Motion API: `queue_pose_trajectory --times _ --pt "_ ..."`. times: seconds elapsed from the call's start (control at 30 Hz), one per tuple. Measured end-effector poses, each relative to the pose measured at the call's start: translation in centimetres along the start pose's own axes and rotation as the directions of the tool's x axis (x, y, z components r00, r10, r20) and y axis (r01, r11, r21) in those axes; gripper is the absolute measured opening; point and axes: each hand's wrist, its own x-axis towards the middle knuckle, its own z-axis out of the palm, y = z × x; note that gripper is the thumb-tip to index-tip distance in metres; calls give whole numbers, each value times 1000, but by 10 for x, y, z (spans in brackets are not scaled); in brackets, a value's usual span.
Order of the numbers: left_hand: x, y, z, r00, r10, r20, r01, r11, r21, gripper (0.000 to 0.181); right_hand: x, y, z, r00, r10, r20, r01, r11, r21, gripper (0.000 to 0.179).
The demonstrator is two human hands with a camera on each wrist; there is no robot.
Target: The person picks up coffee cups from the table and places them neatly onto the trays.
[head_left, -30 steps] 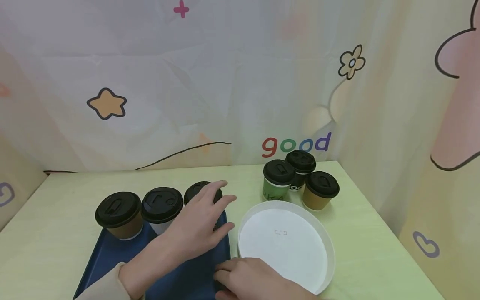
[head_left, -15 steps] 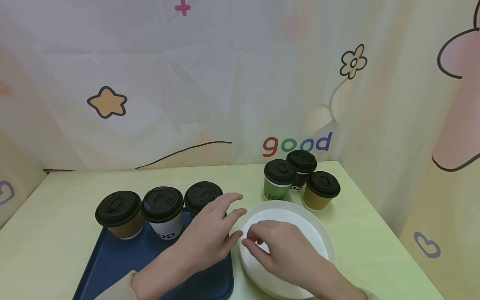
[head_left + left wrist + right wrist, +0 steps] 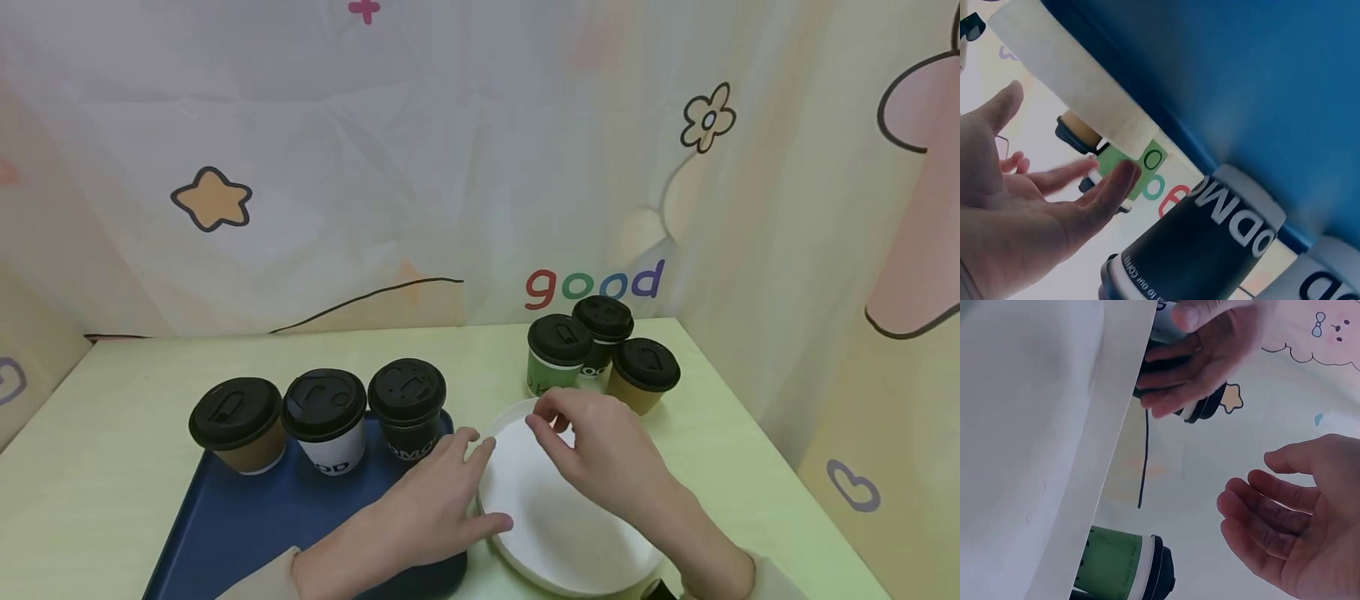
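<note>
My left hand (image 3: 442, 504) hovers at the right edge of the blue tray (image 3: 255, 533), with fingers spread and nothing in them. Just beyond its fingers, a black-lidded dark paper coffee cup (image 3: 408, 412) stands on the tray. A white cup (image 3: 330, 433) and a brown cup (image 3: 243, 429) line up to its left. Over the round white plate (image 3: 555, 533) is my right hand (image 3: 600, 446), its fingers loosely bent and empty, as the right wrist view shows. Behind that hand is a green cup (image 3: 555, 358), partly covered by it.
Beside the green cup stand a dark cup (image 3: 603, 325) and a tan cup (image 3: 645, 375), all with black lids. A small black object (image 3: 658, 590) shows at the bottom, by the right wrist. A printed curtain (image 3: 337, 183) hangs behind the pale table (image 3: 750, 467).
My right hand has left the tray's right edge and moved up and right over the plate. My left hand has drawn nearer and rightward, uncovering the dark cup on the tray.
</note>
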Motion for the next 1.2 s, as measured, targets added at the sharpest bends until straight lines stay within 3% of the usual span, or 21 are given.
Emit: queue_pose_trajectory --times 0.2,0.37,0.7,0.9,1.2 --pt "2 3 5 995 -91 32 94 992 -88 108 8 13 -5 1000 24 -7 -24 1000 2 7" --pt "4 5 6 992 -104 69 110 990 -90 117 14 24 -11 999 43 -26 -43 999 -16 2" --pt "5 4 4 993 -51 107 56 997 -48 113 35 47 -10 994 111 17 -110 992 -61 50" --pt "7 3 3 991 -56 122 64 996 -67 113 49 55 -7 983 153 98 -145 986 -80 78" --pt "9 1 1 991 -67 119 76 994 -80 113 63 66 6 944 244 223 -219 967 -130 76"
